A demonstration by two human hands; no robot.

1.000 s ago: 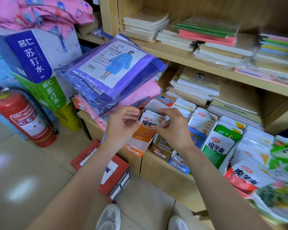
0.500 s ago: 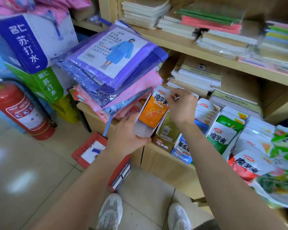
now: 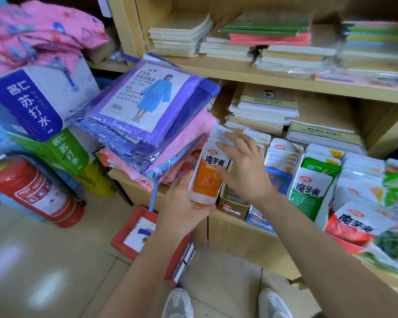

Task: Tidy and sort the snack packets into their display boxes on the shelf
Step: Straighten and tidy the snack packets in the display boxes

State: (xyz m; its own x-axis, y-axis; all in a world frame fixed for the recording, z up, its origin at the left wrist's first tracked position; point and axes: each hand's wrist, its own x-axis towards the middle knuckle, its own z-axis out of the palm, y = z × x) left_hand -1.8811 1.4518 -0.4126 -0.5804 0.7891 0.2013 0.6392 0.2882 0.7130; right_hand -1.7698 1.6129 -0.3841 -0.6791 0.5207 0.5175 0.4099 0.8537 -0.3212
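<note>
A stack of orange-and-white snack packets (image 3: 208,175) stands upright at the left end of the lower shelf. My left hand (image 3: 184,205) cups the stack's bottom from below and the left. My right hand (image 3: 241,166) lies flat with straight fingers against the stack's right side and top. Just right of it is a brown display box (image 3: 232,208), partly hidden by my right wrist. Further right stand rows of white packets (image 3: 283,154), a green packet (image 3: 308,191) and a red packet (image 3: 352,226).
Bagged raincoats (image 3: 147,104) are piled left of the packets and overhang the shelf edge (image 3: 239,235). Notebooks (image 3: 262,111) lie behind the snacks. A red fire extinguisher (image 3: 32,189), soda-water cartons (image 3: 32,99) and a red box (image 3: 138,232) sit on the floor.
My right hand let go of the stack's top edge and opened flat against its side. My left hand slid lower under the stack, which now stands more upright.
</note>
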